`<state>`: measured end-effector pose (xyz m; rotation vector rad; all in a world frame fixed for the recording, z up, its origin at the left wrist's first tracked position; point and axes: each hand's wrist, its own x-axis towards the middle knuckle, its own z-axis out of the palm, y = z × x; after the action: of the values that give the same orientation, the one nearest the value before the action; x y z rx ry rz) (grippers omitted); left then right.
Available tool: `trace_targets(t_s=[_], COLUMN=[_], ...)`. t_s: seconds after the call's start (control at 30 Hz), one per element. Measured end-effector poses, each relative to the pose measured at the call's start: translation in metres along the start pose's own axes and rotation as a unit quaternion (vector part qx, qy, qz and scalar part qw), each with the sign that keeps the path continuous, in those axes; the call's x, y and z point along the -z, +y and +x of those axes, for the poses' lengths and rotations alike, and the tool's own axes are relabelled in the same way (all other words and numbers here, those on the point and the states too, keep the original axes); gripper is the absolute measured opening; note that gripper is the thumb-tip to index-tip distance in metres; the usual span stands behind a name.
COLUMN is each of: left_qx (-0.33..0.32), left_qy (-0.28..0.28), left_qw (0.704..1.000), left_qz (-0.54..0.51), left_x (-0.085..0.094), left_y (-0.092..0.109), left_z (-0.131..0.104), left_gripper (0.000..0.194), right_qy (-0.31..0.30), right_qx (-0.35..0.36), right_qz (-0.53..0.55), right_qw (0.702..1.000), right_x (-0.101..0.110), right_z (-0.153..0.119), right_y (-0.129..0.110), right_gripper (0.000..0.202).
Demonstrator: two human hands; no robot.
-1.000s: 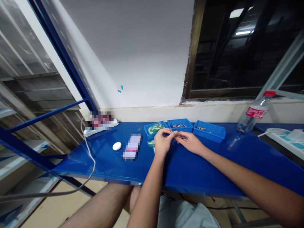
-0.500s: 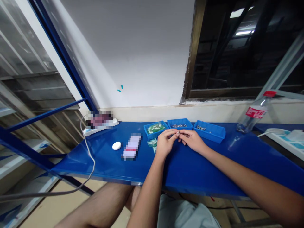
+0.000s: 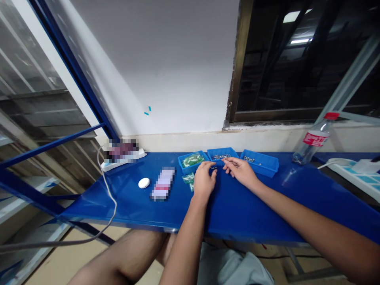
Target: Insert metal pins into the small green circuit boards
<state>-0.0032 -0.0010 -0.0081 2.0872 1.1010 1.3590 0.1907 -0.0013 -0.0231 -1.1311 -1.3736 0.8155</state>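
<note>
My left hand [image 3: 204, 178] is over the table, its thumb and curled fingers around a small, shiny metal part [image 3: 213, 168], too small to name exactly. To its right, my right hand [image 3: 240, 171] has thumb and forefinger pinched together at the front of the middle blue bin [image 3: 218, 150]. Whatever sits at those fingertips is too small to make out. Loose metal pieces [image 3: 223, 156] lie in that bin. The right blue bin [image 3: 265, 168] contains a few more small metal parts. Green-and-white packets [image 3: 192, 159] fill the left blue bin [image 3: 182, 170].
More small packets [image 3: 189, 179] lie beside my left hand. Farther left are a blurred-out phone-shaped item [image 3: 162, 184] and a white round object [image 3: 144, 183]. A bottle with a red cap [image 3: 315, 138] stands at the right. A grey cable [image 3: 111, 194] crosses the table's left side.
My hands were together at a small shiny part; now they are apart. The left has shifted slightly left and loosened, while the right fingertips have risen towards the middle bin.
</note>
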Motion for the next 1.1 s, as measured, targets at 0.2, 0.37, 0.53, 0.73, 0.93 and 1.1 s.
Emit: trace_targets(t_s=[0.2,0.37,0.53,0.73,0.93,1.1], left_qx=[0.021,0.040,0.063,0.079,0.065,0.044], left_qy=[-0.009,-0.044,-0.052,-0.046,-0.043,-0.032], left_qw=[0.995,0.985,0.975,0.967,0.977,0.978], left_qz=[0.097,0.165,0.208,0.236,0.199,0.204], left_x=[0.003,0.003,0.004,0.006,0.003,0.004], left_y=[0.000,-0.002,0.002,0.003,-0.001,-0.001], left_z=[-0.002,-0.003,-0.003,-0.004,-0.005,-0.004], left_gripper=[0.025,0.027,0.025,0.026,0.027,0.026], right_qy=[0.059,0.071,0.051,0.068,0.023,-0.003], right_qx=[-0.040,-0.023,0.002,0.018,-0.101,-0.093], right_qz=[0.048,0.045,0.008,0.007,0.011,-0.074], right_qw=[0.996,0.996,0.999,0.998,0.995,0.993], right_x=[0.011,0.015,0.018,0.022,0.019,0.017], right_z=[0.006,0.011,0.012,0.013,0.017,0.015], right_y=[0.003,0.003,0.001,0.000,-0.003,-0.005], right_gripper=[0.051,0.050,0.044,0.041,0.049,0.049])
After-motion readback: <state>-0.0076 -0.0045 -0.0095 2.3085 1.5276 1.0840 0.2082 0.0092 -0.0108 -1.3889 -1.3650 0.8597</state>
